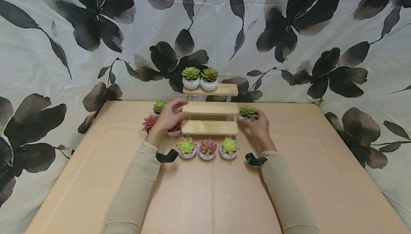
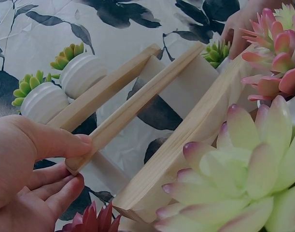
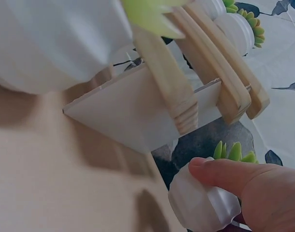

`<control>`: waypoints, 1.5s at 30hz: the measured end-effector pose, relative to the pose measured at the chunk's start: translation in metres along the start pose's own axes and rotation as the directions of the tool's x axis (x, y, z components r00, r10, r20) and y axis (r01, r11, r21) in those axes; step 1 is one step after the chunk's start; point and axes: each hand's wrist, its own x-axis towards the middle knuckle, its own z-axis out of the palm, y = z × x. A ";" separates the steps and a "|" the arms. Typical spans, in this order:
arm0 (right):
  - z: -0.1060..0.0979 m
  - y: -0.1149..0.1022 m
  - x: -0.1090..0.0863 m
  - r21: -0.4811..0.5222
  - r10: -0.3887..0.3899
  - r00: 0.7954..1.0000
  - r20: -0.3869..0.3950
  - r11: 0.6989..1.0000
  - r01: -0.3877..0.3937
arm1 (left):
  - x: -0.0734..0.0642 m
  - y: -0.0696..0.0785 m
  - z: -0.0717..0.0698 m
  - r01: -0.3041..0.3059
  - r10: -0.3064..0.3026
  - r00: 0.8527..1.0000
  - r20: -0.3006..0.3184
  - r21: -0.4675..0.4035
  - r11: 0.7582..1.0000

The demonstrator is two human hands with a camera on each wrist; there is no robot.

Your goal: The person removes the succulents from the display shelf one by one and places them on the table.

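A three-tier wooden display stand (image 1: 210, 127) stands near the table's back edge. My left hand (image 1: 167, 118) pinches the left end of its middle shelf (image 2: 133, 113), thumb on top and fingers below. To the right of the stand, my right hand (image 1: 260, 125) holds a green potted succulent (image 1: 247, 111) by its white pot (image 3: 198, 195); whether the pot touches the table cannot be told. Two green potted succulents, one plain (image 1: 191, 77) and one red-tipped (image 1: 209, 79), sit side by side on the top shelf's left half.
In front of the stand, a pink potted succulent (image 1: 207, 149) sits between two light green ones (image 1: 187, 147) (image 1: 228, 148). Beside my left hand are a green succulent (image 1: 158, 107) and red ones (image 1: 149, 122) (image 1: 174, 130), partly hidden. A floral cloth (image 1: 218, 30) hangs behind the table (image 1: 205, 191).
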 end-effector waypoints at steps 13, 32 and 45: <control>0.002 0.007 0.000 -0.065 -0.002 0.999 0.044 0.998 0.004 | -0.013 0.022 0.002 0.002 -0.002 1.000 0.014 0.013 1.000; 0.004 0.007 0.000 -0.105 0.016 0.997 0.081 0.994 -0.007 | -0.012 0.020 0.001 -0.005 0.004 1.000 0.016 0.007 1.000; -0.004 0.001 0.002 -0.080 0.005 0.991 0.135 0.997 0.006 | -0.011 0.020 0.000 -0.002 0.002 1.000 0.017 0.013 1.000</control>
